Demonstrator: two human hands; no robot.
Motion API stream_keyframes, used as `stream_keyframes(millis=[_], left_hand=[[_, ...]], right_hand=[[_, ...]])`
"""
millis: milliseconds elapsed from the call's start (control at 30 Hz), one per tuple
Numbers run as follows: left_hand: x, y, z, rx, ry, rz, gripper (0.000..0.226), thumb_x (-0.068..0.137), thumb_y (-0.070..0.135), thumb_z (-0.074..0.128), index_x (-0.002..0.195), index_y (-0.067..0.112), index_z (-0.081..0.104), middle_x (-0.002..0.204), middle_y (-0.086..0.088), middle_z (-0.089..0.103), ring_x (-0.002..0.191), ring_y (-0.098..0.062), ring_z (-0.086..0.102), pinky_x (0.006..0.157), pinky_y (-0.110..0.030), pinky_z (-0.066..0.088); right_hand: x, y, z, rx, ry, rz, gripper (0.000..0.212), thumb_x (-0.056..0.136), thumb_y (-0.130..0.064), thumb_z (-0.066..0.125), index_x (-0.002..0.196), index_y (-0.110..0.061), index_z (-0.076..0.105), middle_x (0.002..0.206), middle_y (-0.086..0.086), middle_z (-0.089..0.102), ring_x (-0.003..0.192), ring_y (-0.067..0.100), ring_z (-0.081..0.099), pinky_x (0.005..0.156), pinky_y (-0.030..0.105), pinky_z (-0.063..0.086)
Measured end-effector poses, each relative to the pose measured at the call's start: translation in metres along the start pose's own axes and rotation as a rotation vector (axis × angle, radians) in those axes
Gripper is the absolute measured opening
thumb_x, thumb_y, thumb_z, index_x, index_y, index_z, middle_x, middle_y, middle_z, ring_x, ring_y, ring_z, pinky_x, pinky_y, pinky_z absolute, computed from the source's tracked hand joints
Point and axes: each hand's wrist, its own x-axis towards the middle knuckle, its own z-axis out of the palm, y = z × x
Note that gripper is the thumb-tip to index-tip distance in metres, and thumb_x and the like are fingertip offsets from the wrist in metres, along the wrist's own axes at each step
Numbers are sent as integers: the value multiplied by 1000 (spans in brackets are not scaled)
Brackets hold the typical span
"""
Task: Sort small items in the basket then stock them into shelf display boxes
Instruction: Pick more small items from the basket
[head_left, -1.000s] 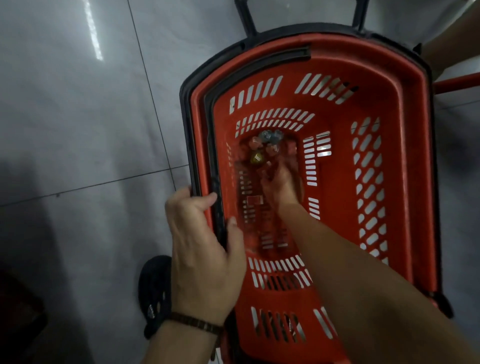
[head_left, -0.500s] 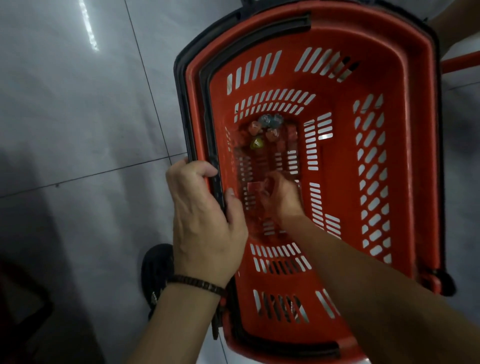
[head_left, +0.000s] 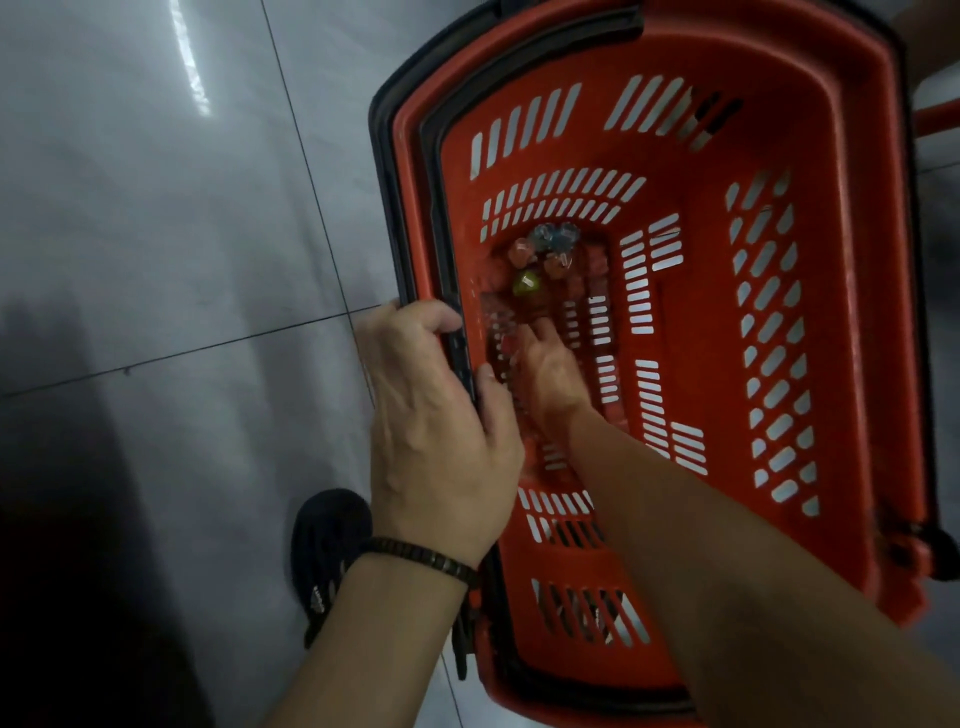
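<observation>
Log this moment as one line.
left hand grips basket rim | right hand on basket floor, grasp unclear | small items clustered beyond fingertips

grey glossy floor tiles (head_left: 156, 260) with dark grout lines carry a red slotted basket (head_left: 852, 312) at right, a black shoe (head_left: 324, 540) near its left side.

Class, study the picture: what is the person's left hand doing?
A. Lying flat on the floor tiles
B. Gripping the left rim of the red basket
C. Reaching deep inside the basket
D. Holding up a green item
B: the left hand curls fingers and thumb round the rim of the red basket, while the right hand reaches inside, near the small items.
</observation>
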Motion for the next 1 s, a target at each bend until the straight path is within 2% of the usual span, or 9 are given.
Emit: stream_keyframes(millis=[67, 167, 300, 433, 567, 667, 733, 800, 1000], left_hand=[[-1, -4, 1, 1, -2, -12, 40, 89, 1, 67, 122, 3, 46, 121, -7, 44, 112, 13, 40, 90, 2, 35], [-6, -5, -1, 5, 8, -34, 40, 90, 1, 68, 123, 4, 45, 123, -9, 46, 114, 16, 39, 90, 3, 35], [-3, -3, 0, -4, -21, -47, 42, 91, 6, 68, 125, 8, 43, 126, -8, 42, 111, 25, 35, 85, 4, 37], [-9, 25, -33, -69, -46, -267, 46, 95, 27, 69, 131, 25, 39, 137, 1, 38, 122, 0, 40, 85, -7, 39], [-22, 84, -102, -532, -195, -708, 28, 99, 52, 58, 123, 38, 62, 127, 2, 69, 112, -16, 70, 88, -39, 60], [-31, 166, -188, -1030, -299, -1002, 36, 109, 41, 49, 126, 18, 71, 119, -15, 76, 100, -26, 77, 81, -44, 63], [-37, 215, -243, -1121, -345, -1021, 45, 107, 43, 49, 131, 11, 69, 122, -18, 75, 106, -31, 75, 84, -43, 63], [-42, 255, -298, -1184, -316, -994, 54, 99, 43, 55, 136, 5, 65, 127, -23, 71, 118, -40, 68, 101, -52, 53], [-81, 328, -443, -1425, -26, -847, 46, 99, 35, 67, 131, 2, 62, 123, -25, 66, 116, -35, 66, 103, -48, 52]], right_hand=[[1, 3, 3, 62, -34, 83, 30, 107, -6, 52, 135, -4, 61, 134, 18, 59, 119, 32, 61, 96, 18, 45], [-4, -1, -1, 216, -31, 211, 22, 105, -8, 58, 123, -2, 66, 122, 17, 65, 105, 24, 62, 73, 4, 37], [-33, -11, -34, 475, -89, 363, 6, 94, -5, 74, 96, -6, 69, 76, -3, 67, 56, -5, 61, 62, 12, 46], [-99, -52, -127, 678, -6, 388, 21, 82, -17, 90, 97, -18, 75, 78, -5, 77, 63, -1, 69, 60, 14, 52], [-183, -119, -264, 776, 29, 243, 25, 80, -19, 92, 98, -25, 76, 92, -11, 80, 80, 6, 77, 74, 27, 63], [-250, -181, -370, 714, 3, 157, 30, 80, -23, 90, 102, -34, 73, 103, -10, 77, 89, 7, 75, 80, 31, 64], [-287, -218, -423, 600, -17, 83, 35, 80, -25, 91, 106, -38, 71, 107, -17, 71, 94, -4, 69, 80, 13, 56], [-318, -254, -472, 519, -40, -35, 38, 81, -24, 91, 112, -34, 72, 108, -20, 68, 96, -9, 66, 79, 4, 50], [-406, -360, -565, 320, -8, -497, 46, 89, -21, 80, 134, -30, 71, 116, -9, 52, 98, 1, 54, 87, 3, 43]])
